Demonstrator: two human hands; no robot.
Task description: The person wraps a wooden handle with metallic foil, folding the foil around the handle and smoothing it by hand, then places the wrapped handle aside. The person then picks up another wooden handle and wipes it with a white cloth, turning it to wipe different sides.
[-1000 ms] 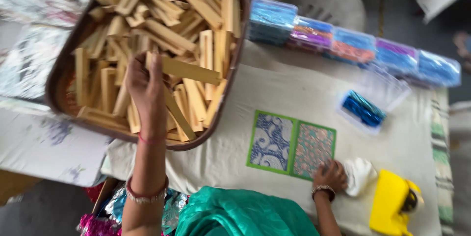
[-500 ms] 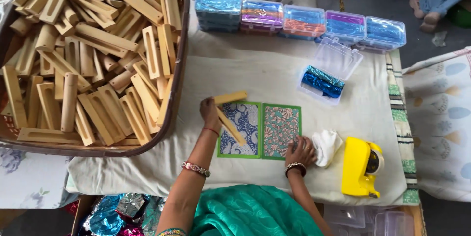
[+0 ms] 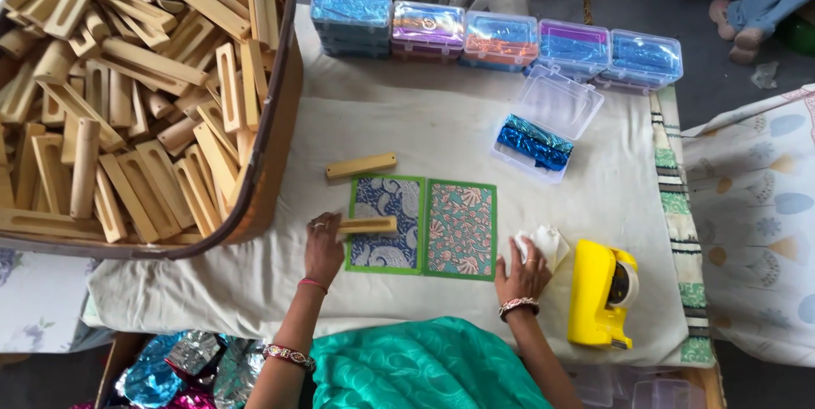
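1. Since half a second ago, your left hand (image 3: 323,243) has brought one wooden piece (image 3: 368,225) down flat across the blue patterned sheet (image 3: 386,223); a second wooden piece (image 3: 361,165) now lies just above that sheet, apart from the hand. I judge one piece is being positioned and the other waits.
2. Your left fingers pinch the near end of the lower piece, with the thumb side hidden.
3. At far left, the big tray of wooden pieces (image 3: 280,95) overhangs the cloth edge close to your left wrist, so there is little room that way.
4. Your right hand (image 3: 519,271) lies spread, pressing the white cloth (image 3: 548,242) beside the green-bordered floral sheet (image 3: 461,229).
5. Further right, the yellow tape dispenser (image 3: 598,294) sits near the table's front edge; open cloth lies above the sheets.
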